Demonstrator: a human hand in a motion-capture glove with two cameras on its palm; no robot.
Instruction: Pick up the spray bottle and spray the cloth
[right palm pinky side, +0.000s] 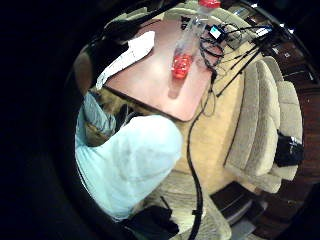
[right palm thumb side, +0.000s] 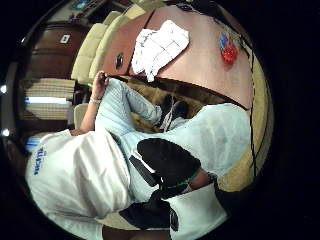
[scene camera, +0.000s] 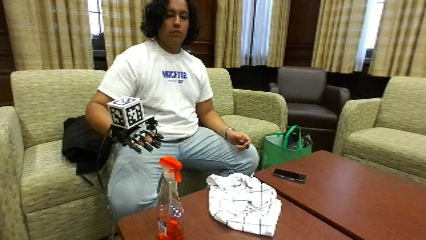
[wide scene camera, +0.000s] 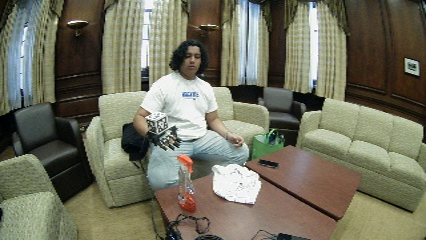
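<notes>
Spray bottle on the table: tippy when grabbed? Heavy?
Probably tippy: the spray bottle is tall and narrow, standing upright on the table. Likely light: red liquid fills only its bottom. Clear plastic may be slick for the gloved right hand, so grip near the neck.

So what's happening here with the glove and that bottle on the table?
A person sits on a sofa behind a low table, with the gloved right hand raised in front of the chest, fingers relaxed and holding nothing. On the table in front stand a spray bottle with an orange top and, beside it, a crumpled white checked cloth. Neither is being touched. The bare hand rests on the knee. The bottle has not been picked up yet.
</notes>
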